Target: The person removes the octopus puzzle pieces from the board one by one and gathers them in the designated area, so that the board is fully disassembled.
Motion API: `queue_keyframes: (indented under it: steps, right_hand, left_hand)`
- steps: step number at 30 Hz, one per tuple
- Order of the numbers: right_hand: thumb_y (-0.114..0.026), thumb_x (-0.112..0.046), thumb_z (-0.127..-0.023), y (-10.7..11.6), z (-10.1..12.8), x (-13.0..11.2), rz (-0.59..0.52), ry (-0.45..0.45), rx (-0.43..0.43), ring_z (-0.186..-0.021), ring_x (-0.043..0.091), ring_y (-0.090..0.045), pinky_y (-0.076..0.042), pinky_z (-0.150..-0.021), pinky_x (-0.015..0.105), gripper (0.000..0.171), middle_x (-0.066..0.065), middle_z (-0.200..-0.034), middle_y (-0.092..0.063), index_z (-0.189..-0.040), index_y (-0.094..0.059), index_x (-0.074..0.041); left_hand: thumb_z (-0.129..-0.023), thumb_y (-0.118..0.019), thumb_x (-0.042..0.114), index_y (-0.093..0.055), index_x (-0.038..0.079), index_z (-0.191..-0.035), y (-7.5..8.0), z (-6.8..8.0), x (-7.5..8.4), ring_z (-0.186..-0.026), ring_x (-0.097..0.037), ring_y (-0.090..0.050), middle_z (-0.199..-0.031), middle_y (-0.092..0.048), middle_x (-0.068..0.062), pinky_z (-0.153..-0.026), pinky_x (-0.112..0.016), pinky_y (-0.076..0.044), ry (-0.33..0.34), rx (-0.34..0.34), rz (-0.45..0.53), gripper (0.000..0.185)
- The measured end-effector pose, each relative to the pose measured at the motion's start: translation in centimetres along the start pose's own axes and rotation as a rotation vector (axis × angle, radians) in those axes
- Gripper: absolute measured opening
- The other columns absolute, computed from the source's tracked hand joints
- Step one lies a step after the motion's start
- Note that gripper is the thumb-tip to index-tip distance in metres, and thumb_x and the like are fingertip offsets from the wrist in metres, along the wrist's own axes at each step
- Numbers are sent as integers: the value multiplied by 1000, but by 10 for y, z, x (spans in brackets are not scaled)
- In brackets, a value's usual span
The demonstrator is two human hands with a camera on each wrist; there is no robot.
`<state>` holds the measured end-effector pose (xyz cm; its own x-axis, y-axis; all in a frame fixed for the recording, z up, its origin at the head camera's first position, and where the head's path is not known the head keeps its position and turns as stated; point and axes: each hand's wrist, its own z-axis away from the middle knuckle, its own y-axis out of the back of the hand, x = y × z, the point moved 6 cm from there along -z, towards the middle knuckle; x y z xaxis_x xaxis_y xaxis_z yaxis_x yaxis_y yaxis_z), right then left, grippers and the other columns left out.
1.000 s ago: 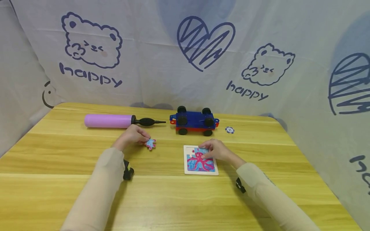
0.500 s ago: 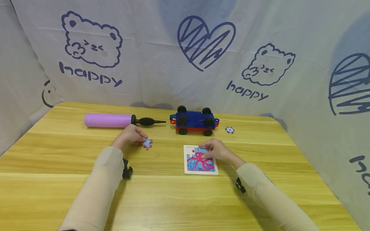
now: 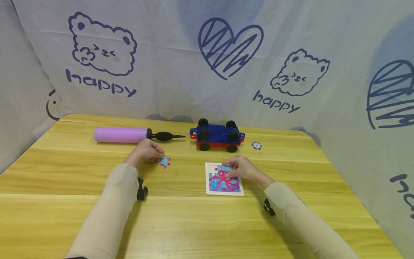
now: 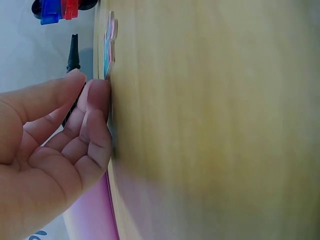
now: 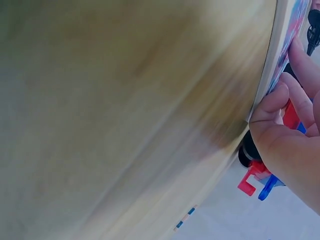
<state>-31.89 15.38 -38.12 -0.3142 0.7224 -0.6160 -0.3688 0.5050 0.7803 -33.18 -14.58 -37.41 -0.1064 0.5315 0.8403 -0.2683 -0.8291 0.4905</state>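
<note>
Left hand (image 3: 147, 151) loosely curled with its pinch now released, puzzle piece (image 3: 165, 163) flat just beside its fingertips, toward the far edge of the table (image 3: 194, 223), right hand (image 3: 243, 168) resting relaxed fingers on octopus puzzle (image 3: 223, 185), as before.

The person wore long cream sleeves, the left sleeve (image 3: 105, 208) and the right sleeve (image 3: 302, 214) ending in loose, softly creased cuffs. A small, boxy black left wrist camera (image 3: 141, 193) with a yellowish patch jutted from below one cuff; the black right wrist camera (image 3: 268, 208) bore a pale mark. Thin dark marking, too small to read, edged the right sleeve. The left hand (image 3: 148, 151) and right hand (image 3: 242, 168) were bare.
</note>
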Motion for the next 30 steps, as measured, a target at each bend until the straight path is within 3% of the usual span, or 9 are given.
queue_keyframes:
  steps: [6, 13, 19, 24, 30]
  right_hand:
    - [-71, -6, -75, 0, 1, 0, -32, 40, -73, -66, 15, -42, -37, -59, 23, 39, 5, -85, -55, -112, -60, 2]
    - [-67, 2, -76, 0, 0, 0, -56, 30, -144, -55, 12, -39, -31, -51, 20, 41, 1, -65, -47, -115, -57, 4]
    - [-70, 0, -73, 5, 0, 2, -12, 22, -101, -60, 13, -42, -36, -56, 22, 39, 5, -85, -59, -111, -61, 2]
    - [-71, -2, -73, 10, 3, 5, 14, 21, -89, -76, 18, -47, -41, -69, 27, 38, 11, -102, -60, -110, -61, 1]
    - [-71, -2, -73, 15, 6, 9, -15, 1, -104, -72, 18, -44, -39, -63, 26, 39, 10, -93, -58, -111, -61, 1]
  left_hand:
    - [-82, -61, 1, -61, -12, -95, 2, 0, 2, -59, -11, -58, -69, -64, -8, -56, -25, -48, -7, 47, -8, 18]
    - [-79, -62, 1, -61, -11, -95, -1, -1, 4, -61, -12, -58, -71, -64, -11, -56, -25, -48, -24, 64, 19, 19]
    - [-77, -66, 4, -65, -5, -86, -5, -12, 1, -58, -14, -57, -69, -64, -11, -55, -27, -47, -79, 35, 39, 13]
    - [-80, -63, 6, -63, -9, -94, -10, -5, 11, -60, -13, -56, -70, -64, -10, -57, -26, -46, -53, 38, 5, 20]
    - [-86, -57, 7, -62, -10, -96, -18, -5, 18, -64, -13, -57, -73, -64, -10, -61, -27, -47, -66, 12, -16, 21]
